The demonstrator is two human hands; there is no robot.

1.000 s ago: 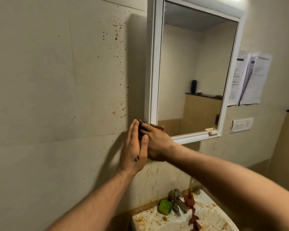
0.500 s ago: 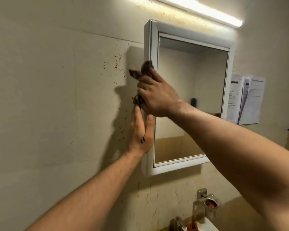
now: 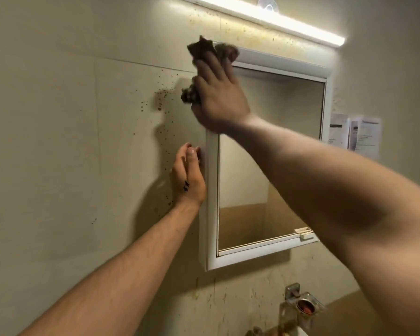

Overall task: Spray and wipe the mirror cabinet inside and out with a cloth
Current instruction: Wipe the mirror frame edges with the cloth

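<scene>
I am seeing the wall (image 3: 58,141) carrying brown specks left of the grip. The cabinet (image 3: 272,253) is hanging shut, its top left corner lying under the grip, mirror (image 3: 264,166) spreading below and right of it. The right hand (image 3: 218,98) is pressing the cloth (image 3: 201,48) onto that corner, fingers closed over it, brown folds sticking out above and left. The left hand (image 3: 188,177), below the grip, is lying flat against the cabinet's left side, holding nothing.
</scene>
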